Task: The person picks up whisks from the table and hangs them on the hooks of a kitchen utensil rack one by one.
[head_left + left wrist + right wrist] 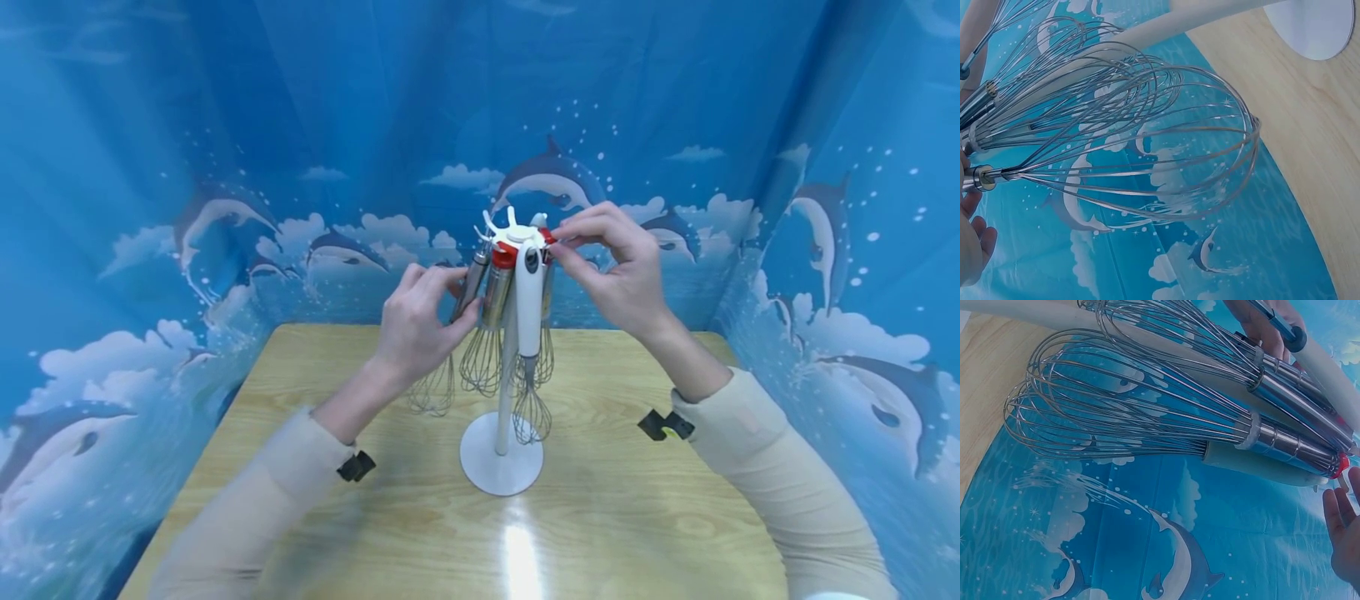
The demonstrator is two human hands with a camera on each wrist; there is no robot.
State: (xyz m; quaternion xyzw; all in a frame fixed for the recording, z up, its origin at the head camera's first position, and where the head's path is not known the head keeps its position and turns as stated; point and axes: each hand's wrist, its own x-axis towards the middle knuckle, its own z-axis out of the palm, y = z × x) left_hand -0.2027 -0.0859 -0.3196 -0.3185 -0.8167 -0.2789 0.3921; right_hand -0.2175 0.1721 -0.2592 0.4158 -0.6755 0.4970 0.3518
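My left hand point(420, 321) grips the steel handle point(471, 287) of a whisk at the left side of a white hanging rack point(512, 212). Its wire balloon point(1222, 134) hangs free below the hand. At the rack's right side my right hand point(618, 267) pinches the red end point(547, 236) of another steel-handled whisk point(1285, 447), with thumb and forefinger at the cap. Between the hands hang a red-topped steel whisk point(497, 287) and a white-handled whisk point(530, 300). The white handle partly covers the whisk at my right hand.
The rack's white pole point(504, 400) rises from a round white base point(501, 467) on a wooden table point(360, 500). Blue dolphin-print curtains point(337, 100) surround the table at the back and sides. Another pale handle point(1260, 465) shows behind in the right wrist view.
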